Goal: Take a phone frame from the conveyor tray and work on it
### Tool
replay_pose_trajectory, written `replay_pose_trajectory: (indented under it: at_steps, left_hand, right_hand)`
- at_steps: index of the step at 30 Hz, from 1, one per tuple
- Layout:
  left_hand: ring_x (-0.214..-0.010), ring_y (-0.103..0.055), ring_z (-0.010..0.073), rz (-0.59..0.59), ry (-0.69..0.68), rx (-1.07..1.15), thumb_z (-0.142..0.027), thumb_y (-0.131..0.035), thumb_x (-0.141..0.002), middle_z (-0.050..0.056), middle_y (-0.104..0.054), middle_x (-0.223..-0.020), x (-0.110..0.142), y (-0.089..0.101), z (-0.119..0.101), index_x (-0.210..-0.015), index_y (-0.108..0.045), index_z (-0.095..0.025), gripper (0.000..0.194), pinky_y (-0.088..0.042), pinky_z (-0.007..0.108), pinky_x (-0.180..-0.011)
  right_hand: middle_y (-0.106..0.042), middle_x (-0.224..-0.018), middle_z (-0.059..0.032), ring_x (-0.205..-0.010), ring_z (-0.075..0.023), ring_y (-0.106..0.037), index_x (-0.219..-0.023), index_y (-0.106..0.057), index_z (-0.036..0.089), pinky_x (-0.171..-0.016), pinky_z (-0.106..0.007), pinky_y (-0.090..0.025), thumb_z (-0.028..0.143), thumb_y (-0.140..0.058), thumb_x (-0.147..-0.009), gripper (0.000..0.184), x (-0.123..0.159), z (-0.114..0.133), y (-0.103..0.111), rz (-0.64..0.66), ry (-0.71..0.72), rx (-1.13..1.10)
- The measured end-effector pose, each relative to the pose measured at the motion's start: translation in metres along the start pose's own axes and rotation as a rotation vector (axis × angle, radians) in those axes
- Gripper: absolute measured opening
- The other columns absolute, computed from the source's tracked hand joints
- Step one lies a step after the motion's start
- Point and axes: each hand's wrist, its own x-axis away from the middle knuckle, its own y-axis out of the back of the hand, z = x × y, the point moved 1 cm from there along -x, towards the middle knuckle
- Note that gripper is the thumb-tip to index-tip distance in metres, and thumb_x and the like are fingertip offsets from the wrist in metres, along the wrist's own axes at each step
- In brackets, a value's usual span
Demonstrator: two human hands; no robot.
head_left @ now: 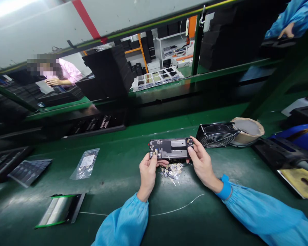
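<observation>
Your left hand (pixel 148 171) and right hand (pixel 202 163) each grip one end of the open phone (pixel 169 149), over the table (pixel 118 177) near the scraps (pixel 173 171); this probably keeps its inner side steady, facing you.

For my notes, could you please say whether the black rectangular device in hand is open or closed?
Open: the black rectangular device shows exposed internal parts.

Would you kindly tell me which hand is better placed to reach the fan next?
Probably the right hand: it is close beside the fan, while the left hand is farther away; both hold the device.
</observation>
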Motion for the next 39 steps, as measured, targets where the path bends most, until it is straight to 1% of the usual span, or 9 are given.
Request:
replay_pose_trajectory:
  at_steps: [4,7,11,14,17,22,28,33,39]
  left_hand:
    - [-0.066,-0.080,0.0240,0.001,0.002,0.000,-0.058,-0.082,-0.083,0.010,-0.082,-0.073,0.0001,-0.0004,-0.0002,-0.097,-0.065,-0.015,0.048,-0.064,0.032,-0.064]
    - [-0.067,-0.081,0.0242,0.000,0.005,0.003,-0.057,-0.082,-0.083,0.009,-0.082,-0.073,0.0000,-0.0002,0.0002,-0.097,-0.065,-0.015,0.047,-0.064,0.032,-0.064]
    - [-0.067,-0.081,0.0250,-0.002,0.006,0.005,-0.050,-0.082,-0.083,0.008,-0.081,-0.074,-0.0005,-0.0003,0.0004,-0.097,-0.066,-0.015,0.041,-0.064,0.033,-0.063]
    - [-0.068,-0.081,0.0247,-0.004,0.006,0.010,-0.044,-0.079,-0.083,0.006,-0.080,-0.076,-0.0010,-0.0001,0.0002,-0.096,-0.067,-0.015,0.034,-0.064,0.033,-0.064]
    - [-0.069,-0.081,0.0246,0.007,0.004,0.024,-0.041,-0.077,-0.083,0.006,-0.080,-0.076,-0.0015,0.0006,0.0008,-0.097,-0.068,-0.015,0.031,-0.064,0.033,-0.064]
    - [-0.069,-0.081,0.0256,0.019,-0.005,0.031,-0.040,-0.076,-0.083,0.006,-0.080,-0.078,-0.0015,0.0018,0.0018,-0.098,-0.068,-0.016,0.030,-0.063,0.033,-0.062]
    - [-0.067,-0.079,0.0225,0.022,-0.010,0.056,-0.039,-0.077,-0.083,0.006,-0.080,-0.078,-0.0010,0.0009,0.0004,-0.098,-0.069,-0.015,0.030,-0.063,0.031,-0.062]
    - [-0.067,-0.079,0.0224,0.021,-0.011,0.050,-0.042,-0.078,-0.083,0.005,-0.079,-0.076,-0.0002,-0.0001,-0.0011,-0.098,-0.068,-0.016,0.032,-0.063,0.030,-0.062]
    - [-0.067,-0.079,0.0232,0.030,-0.011,0.038,-0.044,-0.077,-0.083,0.007,-0.079,-0.075,0.0004,-0.0008,-0.0021,-0.098,-0.067,-0.015,0.034,-0.064,0.032,-0.064]
  right_hand:
    - [-0.076,-0.113,-0.0102,-0.072,-0.0181,-0.064,-0.148,-0.062,0.021,-0.049,-0.027,-0.058,0.058,-0.076,-0.091,0.069,-0.0003,-0.0009,-0.0001,0.007,-0.011,-0.016]
    - [-0.076,-0.111,-0.0099,-0.073,-0.0182,-0.064,-0.148,-0.062,0.020,-0.049,-0.027,-0.057,0.057,-0.076,-0.091,0.069,-0.0007,-0.0015,-0.0001,0.011,-0.013,-0.019]
    - [-0.076,-0.112,-0.0097,-0.076,-0.0188,-0.066,-0.148,-0.061,0.020,-0.049,-0.026,-0.057,0.056,-0.075,-0.092,0.068,-0.0010,-0.0021,0.0001,0.016,-0.007,-0.012]
    - [-0.076,-0.112,-0.0091,-0.074,-0.0184,-0.065,-0.147,-0.062,0.022,-0.049,-0.027,-0.057,0.056,-0.075,-0.092,0.066,-0.0010,-0.0025,0.0008,0.019,-0.010,-0.006]
    - [-0.076,-0.109,-0.0089,-0.073,-0.0186,-0.064,-0.147,-0.063,0.022,-0.049,-0.027,-0.057,0.057,-0.076,-0.091,0.067,-0.0012,-0.0031,0.0011,0.016,-0.016,-0.015]
    - [-0.076,-0.109,-0.0088,-0.073,-0.0195,-0.066,-0.148,-0.062,0.022,-0.049,-0.029,-0.057,0.059,-0.075,-0.091,0.069,-0.0019,-0.0047,0.0005,0.017,-0.024,-0.016]
    - [-0.076,-0.109,-0.0089,-0.074,-0.0195,-0.066,-0.147,-0.062,0.020,-0.049,-0.028,-0.058,0.057,-0.077,-0.090,0.069,-0.0031,-0.0056,0.0004,0.019,-0.049,-0.046]
    - [-0.076,-0.101,-0.0073,-0.068,-0.0185,-0.064,-0.146,-0.064,0.020,-0.048,-0.029,-0.057,0.059,-0.077,-0.088,0.071,-0.0039,-0.0054,0.0002,0.014,-0.057,-0.051]
    - [-0.073,-0.092,-0.0045,-0.060,-0.0158,-0.058,-0.145,-0.065,0.020,-0.046,-0.029,-0.054,0.063,-0.080,-0.085,0.076,-0.0058,-0.0074,0.0006,0.025,-0.085,-0.059]
